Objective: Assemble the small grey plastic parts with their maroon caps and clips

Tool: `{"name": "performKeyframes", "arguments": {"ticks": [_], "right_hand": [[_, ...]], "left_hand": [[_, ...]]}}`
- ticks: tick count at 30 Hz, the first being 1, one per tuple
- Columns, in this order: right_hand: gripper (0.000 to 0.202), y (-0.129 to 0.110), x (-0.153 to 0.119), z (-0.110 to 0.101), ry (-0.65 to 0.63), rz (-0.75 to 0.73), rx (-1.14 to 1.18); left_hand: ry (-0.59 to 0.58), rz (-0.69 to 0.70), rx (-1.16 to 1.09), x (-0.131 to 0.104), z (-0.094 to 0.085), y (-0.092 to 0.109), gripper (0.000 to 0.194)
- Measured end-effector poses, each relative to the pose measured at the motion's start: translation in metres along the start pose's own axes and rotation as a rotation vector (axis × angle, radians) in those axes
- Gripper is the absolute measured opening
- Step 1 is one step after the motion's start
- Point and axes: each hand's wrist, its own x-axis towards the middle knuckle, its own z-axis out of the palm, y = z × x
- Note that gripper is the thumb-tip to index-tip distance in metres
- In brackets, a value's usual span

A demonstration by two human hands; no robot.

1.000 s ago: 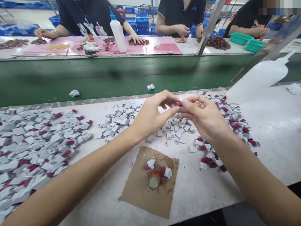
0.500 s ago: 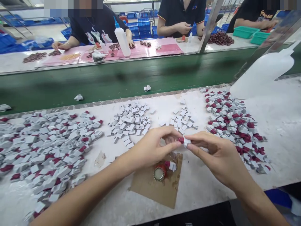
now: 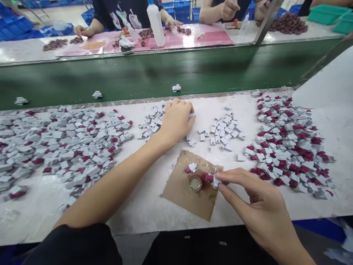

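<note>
My right hand (image 3: 253, 198) pinches a small white-and-maroon plastic piece (image 3: 215, 181) between thumb and forefinger, its maroon end over the cardboard (image 3: 179, 187). Close to that end is a red-rimmed bottle cap (image 3: 195, 183) with something pale inside. Another white-and-maroon piece (image 3: 192, 167) lies on the cardboard behind the cap. My left hand (image 3: 178, 119) is down at the middle pile of plain white pieces (image 3: 150, 123), fingers curled. One white piece shows at its fingertips, but whether they grip it is hidden.
Large heaps of white-and-maroon pieces lie left (image 3: 74, 147) and right (image 3: 292, 143). A smaller group of white pieces (image 3: 224, 129) is between. Beyond runs a green conveyor belt (image 3: 143, 77) carrying several pieces. Co-workers sit across it, near a white bottle (image 3: 156, 25).
My left hand has let go of the white-and-maroon piece and moved forward to the middle white pile. My right hand has kept that piece and lowered it towards the cap. The view has tilted down.
</note>
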Motion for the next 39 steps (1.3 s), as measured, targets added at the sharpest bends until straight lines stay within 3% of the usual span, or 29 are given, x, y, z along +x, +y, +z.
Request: {"name": "performKeyframes", "arguments": {"ticks": [4, 8, 14, 19, 28, 31, 35, 39], "right_hand": [[0.028, -0.003, -0.009, 0.012, -0.05, -0.042, 0.017], [0.03, -0.002, -0.013, 0.018, -0.059, -0.074, 0.007], [0.027, 0.0, -0.012, 0.019, -0.068, -0.107, -0.072], [0.024, -0.004, -0.011, 0.018, -0.098, -0.106, -0.095], [0.024, -0.008, -0.01, 0.018, -0.101, -0.09, -0.086], [0.024, -0.01, -0.009, 0.014, -0.06, -0.051, -0.038], [0.021, -0.009, -0.001, 0.005, -0.001, 0.093, 0.178], [0.012, -0.003, 0.013, -0.001, 0.04, 0.217, 0.492]], "left_hand": [[0.021, -0.015, -0.332, -0.045, -0.028, 0.008, 0.013], [0.041, -0.069, -0.356, -0.105, -0.049, 0.008, 0.007], [-0.018, -0.171, -0.287, -0.175, -0.043, -0.011, 0.02], [-0.034, -0.25, -0.311, -0.21, -0.032, -0.017, 0.02], [0.012, -0.276, -0.41, -0.22, -0.03, -0.02, 0.015], [0.063, -0.322, -0.55, -0.216, -0.031, -0.016, 0.014], [0.056, -0.345, -0.902, -0.191, -0.037, 0.008, 0.017], [-0.148, -0.34, -1.22, -0.152, -0.041, 0.038, 0.018]]}}
